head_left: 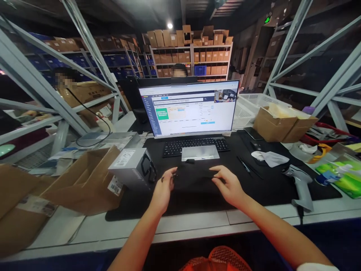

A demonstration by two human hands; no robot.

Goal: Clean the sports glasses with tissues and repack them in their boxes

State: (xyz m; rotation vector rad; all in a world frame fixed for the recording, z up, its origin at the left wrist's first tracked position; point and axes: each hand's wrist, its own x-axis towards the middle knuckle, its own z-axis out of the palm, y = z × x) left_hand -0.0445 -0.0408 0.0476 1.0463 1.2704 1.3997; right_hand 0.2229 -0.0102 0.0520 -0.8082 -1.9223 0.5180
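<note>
My left hand [167,188] is closed over the black desk mat [194,209], with a small dark item between thumb and fingers whose kind I cannot make out. My right hand [229,185] hovers opposite, thumb and forefinger close together; anything between them is lost against the black mat. Just beyond the hands lie a small black piece [190,161] and a shallow clear-and-white tray [200,153], which rests at the front edge of the keyboard [194,146]. Left of my left hand stands a grey product box [130,170] with a white label on top and a dark picture on its side.
Open cardboard boxes [84,184] crowd the left side. A monitor [188,111] stands behind the keyboard. To the right are a pen [243,165], a white cloth [270,158], a barcode scanner [300,184] and a green wipes pack [342,175]. People are beyond the monitor and at left.
</note>
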